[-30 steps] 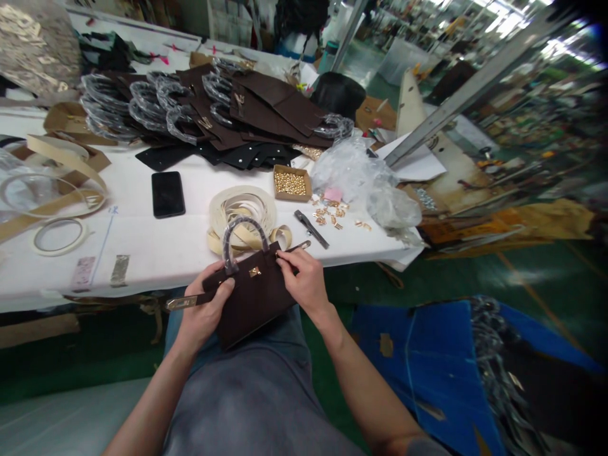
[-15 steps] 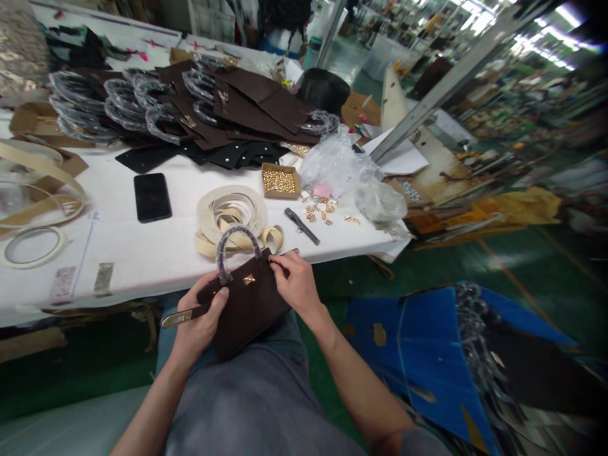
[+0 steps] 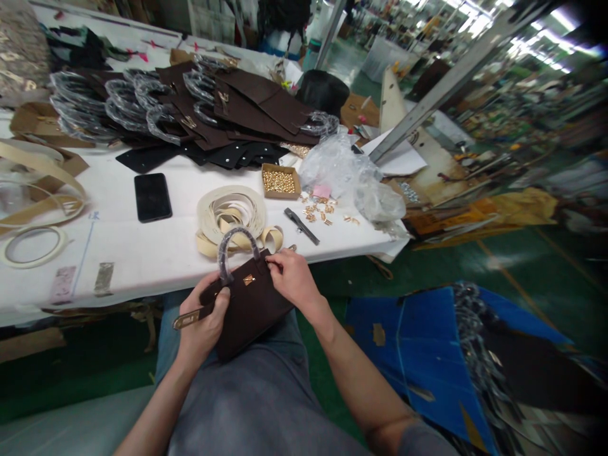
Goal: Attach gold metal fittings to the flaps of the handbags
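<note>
A small dark brown handbag (image 3: 251,310) rests on my lap against the table edge, tilted, its arched handle (image 3: 236,234) wrapped in clear plastic. A gold clasp (image 3: 249,279) shows on its front. My left hand (image 3: 206,316) grips the bag's left upper side, thumb on the front. A brown strap with a gold metal end (image 3: 187,318) sticks out to the left past that hand. My right hand (image 3: 292,275) pinches at the bag's upper right corner, by the handle's base. Its fingertips cover what they hold there. Another metal strap end (image 3: 291,247) shows just beyond the right fingers.
Behind the bag lie a roll of cream tape (image 3: 231,206), dark tweezers or a clip-like tool (image 3: 302,226), a box of gold studs (image 3: 280,182) and loose gold pieces (image 3: 323,211). A phone (image 3: 152,197) is at left. Brown bag parts (image 3: 256,104) are heaped behind. A blue bin (image 3: 408,361) stands at right.
The left strap end has shifted slightly right and turned toward the bag. My right fingers have moved a little left at the bag's corner. Both hands keep their hold.
</note>
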Demonstrator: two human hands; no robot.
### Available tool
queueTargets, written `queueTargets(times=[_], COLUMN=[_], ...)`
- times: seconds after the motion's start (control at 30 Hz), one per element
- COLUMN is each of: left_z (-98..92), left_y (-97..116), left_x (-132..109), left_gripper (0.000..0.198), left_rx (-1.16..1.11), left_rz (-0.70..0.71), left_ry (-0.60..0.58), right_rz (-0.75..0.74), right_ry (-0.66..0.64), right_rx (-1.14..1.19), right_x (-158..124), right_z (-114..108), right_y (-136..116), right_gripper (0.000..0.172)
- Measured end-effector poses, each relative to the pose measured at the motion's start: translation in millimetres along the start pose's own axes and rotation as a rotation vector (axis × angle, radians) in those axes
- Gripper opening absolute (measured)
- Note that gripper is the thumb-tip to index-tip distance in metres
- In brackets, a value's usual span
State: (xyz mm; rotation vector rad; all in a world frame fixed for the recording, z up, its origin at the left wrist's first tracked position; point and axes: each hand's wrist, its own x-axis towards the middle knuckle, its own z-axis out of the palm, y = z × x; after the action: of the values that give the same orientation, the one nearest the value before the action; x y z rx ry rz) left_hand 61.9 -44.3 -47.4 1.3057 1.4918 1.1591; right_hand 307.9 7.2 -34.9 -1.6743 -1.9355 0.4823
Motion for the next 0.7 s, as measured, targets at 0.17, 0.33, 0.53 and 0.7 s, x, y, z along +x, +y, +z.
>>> queueTargets(times=[0.17, 0.33, 0.53, 0.7], left_z=[0.6, -0.3, -17.2, -33.9], left_y=[2.8, 2.2, -3.5, 8.7], left_x=[-2.1, -5.0, -6.6, -8.0], left_gripper=[0.038, 0.040, 0.044, 0.045], left_rx=[0.039, 0.050, 0.016, 0.036], left_rz=[0.023, -0.014, -0.026, -0.089], left_ry=[-0.048, -0.036, -0.078, -0.122], right_rz=[0.004, 0.049, 0.464, 0.559], right_ry=[-0.033, 0.054, 0.611, 0.246], right_rx=[-0.146, -0.026, 0.409, 1.012], right_x=[3.0, -13.2, -53.4, -56.0], right_z=[8.3, 17.1, 30.4, 19.5], right_y=[-8.8, -2.8, 23.8, 11.8], right_gripper=[0.027, 0.025, 0.086, 0.077])
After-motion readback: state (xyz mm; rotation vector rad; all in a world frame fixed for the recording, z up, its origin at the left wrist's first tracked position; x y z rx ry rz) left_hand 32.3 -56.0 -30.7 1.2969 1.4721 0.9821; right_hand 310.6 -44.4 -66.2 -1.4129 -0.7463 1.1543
